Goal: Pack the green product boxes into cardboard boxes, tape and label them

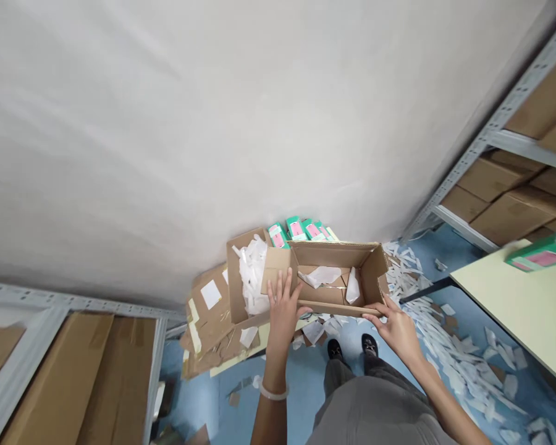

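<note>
An open long cardboard box (334, 308) is between my hands, with some crumpled white wrapping (322, 276) and a smaller white piece (353, 286) on its bottom. My left hand (282, 309) grips the box's left end, its fingers over the raised flap (275, 266) and its thumb by the near rim. At the near right corner, my right hand (393, 324) pinches the rim between thumb and fingers. Left of it stands another cardboard box (235, 290) full of white plastic wrapping (254, 272). Several green and pink packages (296, 228) lie behind, against the wall.
Flattened cardboard (210, 327) lies at the left. Metal shelving (472, 148) with cartons stands at the right, and another rack (32, 346) at the left. A pale table (514, 303) bears a green box (544, 252). Paper scraps (463, 364) litter the blue floor.
</note>
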A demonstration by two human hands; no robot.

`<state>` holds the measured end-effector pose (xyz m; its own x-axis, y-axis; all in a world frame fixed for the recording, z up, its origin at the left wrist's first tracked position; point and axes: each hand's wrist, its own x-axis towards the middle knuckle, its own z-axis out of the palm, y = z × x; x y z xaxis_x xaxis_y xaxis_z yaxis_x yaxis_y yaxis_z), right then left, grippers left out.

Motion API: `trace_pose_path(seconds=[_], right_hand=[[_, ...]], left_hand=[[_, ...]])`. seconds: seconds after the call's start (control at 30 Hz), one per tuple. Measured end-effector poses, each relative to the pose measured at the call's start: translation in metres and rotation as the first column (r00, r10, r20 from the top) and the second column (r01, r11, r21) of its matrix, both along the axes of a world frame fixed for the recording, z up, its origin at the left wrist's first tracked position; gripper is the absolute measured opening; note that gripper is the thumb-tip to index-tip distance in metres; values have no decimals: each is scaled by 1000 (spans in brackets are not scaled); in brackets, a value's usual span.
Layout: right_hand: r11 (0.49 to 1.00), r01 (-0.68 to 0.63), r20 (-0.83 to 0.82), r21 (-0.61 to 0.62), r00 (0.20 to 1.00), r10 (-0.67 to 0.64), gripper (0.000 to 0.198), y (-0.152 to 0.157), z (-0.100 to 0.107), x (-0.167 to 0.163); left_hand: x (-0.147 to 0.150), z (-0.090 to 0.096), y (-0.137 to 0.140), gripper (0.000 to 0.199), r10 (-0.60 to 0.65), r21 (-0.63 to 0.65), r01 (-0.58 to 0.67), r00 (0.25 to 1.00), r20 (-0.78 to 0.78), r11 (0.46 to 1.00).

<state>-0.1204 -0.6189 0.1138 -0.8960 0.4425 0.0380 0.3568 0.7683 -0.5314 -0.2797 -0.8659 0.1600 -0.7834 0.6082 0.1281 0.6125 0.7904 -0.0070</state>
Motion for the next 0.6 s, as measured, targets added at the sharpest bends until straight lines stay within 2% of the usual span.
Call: trace_pose_path(seconds=[0.13, 0.27, 0.43, 0.6], right_hand=[[992, 127, -67, -23, 989, -128, 31, 21, 4, 28], [957, 289, -78, 0, 954, -288, 30, 54, 6, 58], [914, 404, -72, 28, 913, -402, 28, 112, 7, 107], [856, 515, -64, 51, 857, -512, 27, 184, 2, 182]], left_hand=[[1, 15, 42, 45, -129, -16, 128, 991, -38, 992], [10, 23, 101, 48, -249, -21, 248, 967, -62, 969], [39, 16, 183, 47, -356, -16, 356, 932, -60, 934], [91, 6, 285, 49, -484, 0, 485, 874, -36, 875]])
